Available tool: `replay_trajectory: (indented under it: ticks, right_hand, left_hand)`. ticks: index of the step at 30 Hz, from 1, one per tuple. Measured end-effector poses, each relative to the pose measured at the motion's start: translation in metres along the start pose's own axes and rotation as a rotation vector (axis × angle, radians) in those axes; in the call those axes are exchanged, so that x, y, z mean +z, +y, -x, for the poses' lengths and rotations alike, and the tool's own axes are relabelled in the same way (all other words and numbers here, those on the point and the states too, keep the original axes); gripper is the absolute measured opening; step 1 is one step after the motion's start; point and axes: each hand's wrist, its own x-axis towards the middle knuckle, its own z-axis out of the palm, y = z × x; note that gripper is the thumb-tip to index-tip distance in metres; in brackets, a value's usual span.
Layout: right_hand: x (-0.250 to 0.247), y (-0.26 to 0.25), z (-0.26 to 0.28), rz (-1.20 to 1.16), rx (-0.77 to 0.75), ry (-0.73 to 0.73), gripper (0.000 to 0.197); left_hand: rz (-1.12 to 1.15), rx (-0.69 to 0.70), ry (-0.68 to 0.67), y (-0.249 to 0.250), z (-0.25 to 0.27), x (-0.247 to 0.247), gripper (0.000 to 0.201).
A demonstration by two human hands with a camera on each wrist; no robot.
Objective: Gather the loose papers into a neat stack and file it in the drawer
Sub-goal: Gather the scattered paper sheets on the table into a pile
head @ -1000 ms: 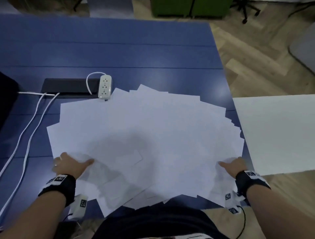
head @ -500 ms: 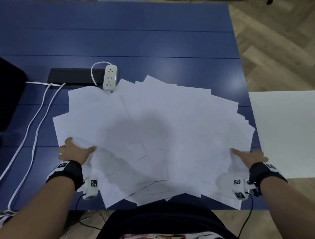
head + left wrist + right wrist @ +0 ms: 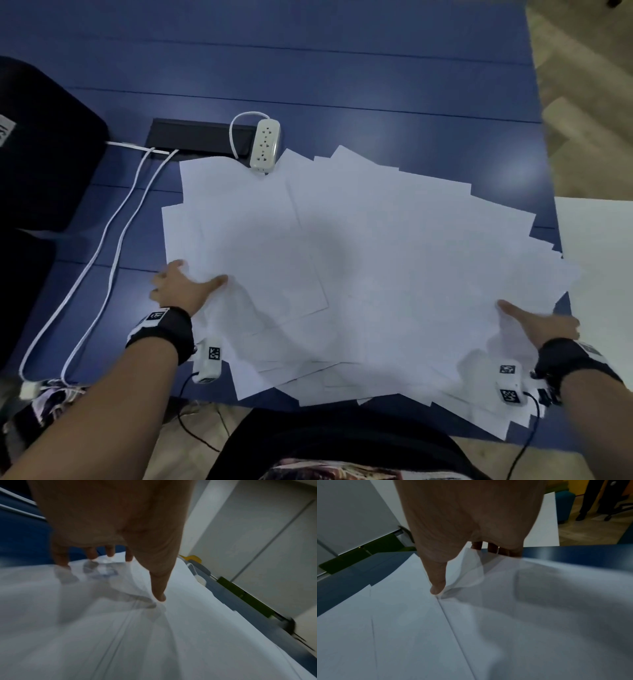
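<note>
Since a second before, both hands had slid inward, left hand (image 3: 183,289) and right hand (image 3: 544,325) each pinching the papers (image 3: 359,274), thumb on top, bunching the spread on the blue table (image 3: 342,68), so gathering had only begun

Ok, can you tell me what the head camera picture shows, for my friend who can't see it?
Two hands, the left hand and the right hand, hold the side edges of a big messy spread of white papers on a blue table. A white power strip lies just behind the papers.
</note>
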Motion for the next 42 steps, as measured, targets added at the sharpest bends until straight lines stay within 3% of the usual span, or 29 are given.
replay_trajectory:
  ticks: [2, 4, 7, 9, 13, 16, 18, 22, 25, 26, 28, 30, 31, 33, 37, 42]
  right_hand:
    - [-0.004, 0.003, -0.007, -0.080, 0.034, -0.004, 0.129]
    - [-0.008, 0.007, -0.013, -0.077, 0.012, -0.070, 0.111]
    - [-0.012, 0.015, -0.019, -0.082, -0.027, -0.178, 0.074]
    - [-0.012, 0.016, -0.013, -0.068, -0.078, -0.176, 0.067]
    - [-0.008, 0.016, -0.008, -0.111, -0.122, -0.108, 0.064]
    - [-0.011, 0.012, -0.002, -0.149, -0.113, -0.145, 0.053]
    - [-0.012, 0.013, -0.002, -0.121, -0.096, -0.114, 0.056]
    - [-0.007, 0.018, -0.004, -0.048, -0.120, -0.108, 0.080]
    - [-0.004, 0.007, 0.011, -0.044, -0.104, -0.132, 0.083]
    - [-0.004, 0.003, 0.016, -0.054, -0.092, -0.153, 0.080]
    - [-0.004, 0.001, 0.016, -0.095, -0.080, -0.188, 0.079]
    - [-0.004, 0.001, 0.014, -0.104, -0.095, -0.211, 0.089]
    - [-0.006, 0.001, 0.016, -0.095, -0.099, -0.221, 0.095]
    - [-0.009, 0.003, 0.017, -0.085, -0.110, -0.195, 0.094]
    - [-0.007, 0.004, 0.020, -0.142, -0.148, -0.123, 0.060]
    - [-0.006, 0.000, 0.023, -0.253, -0.091, -0.255, 0.050]
  left_hand:
    - [0.084, -0.077, 0.030, -0.014, -0.018, -0.002, 0.134]
    - [0.207, -0.145, -0.032, -0.019, -0.026, -0.007, 0.127]
    - [0.336, -0.167, -0.164, -0.006, -0.018, -0.018, 0.082]
    - [0.343, -0.175, -0.246, 0.001, -0.014, -0.015, 0.061]
    - [0.347, -0.123, -0.248, 0.008, -0.004, -0.008, 0.046]
    - [0.163, -0.029, -0.133, 0.013, -0.001, -0.003, 0.073]
    - [0.032, 0.006, -0.076, 0.016, 0.002, 0.004, 0.084]
    - [0.214, -0.057, -0.063, 0.024, 0.011, 0.008, 0.095]
    - [0.409, -0.131, -0.121, 0.008, -0.010, 0.014, 0.136]
    - [0.473, -0.147, -0.143, 0.004, -0.017, 0.016, 0.140]
    - [0.561, -0.161, -0.174, 0.006, -0.008, 0.008, 0.109]
    - [0.594, -0.132, -0.238, 0.007, 0.002, -0.001, 0.066]
    - [0.619, -0.116, -0.267, 0.004, 0.003, -0.004, 0.055]
    - [0.707, -0.077, -0.303, 0.000, 0.003, -0.007, 0.053]
    - [0.741, -0.050, -0.353, 0.000, 0.006, -0.007, 0.044]
    - [0.723, -0.035, -0.430, 0.001, 0.015, 0.000, 0.048]
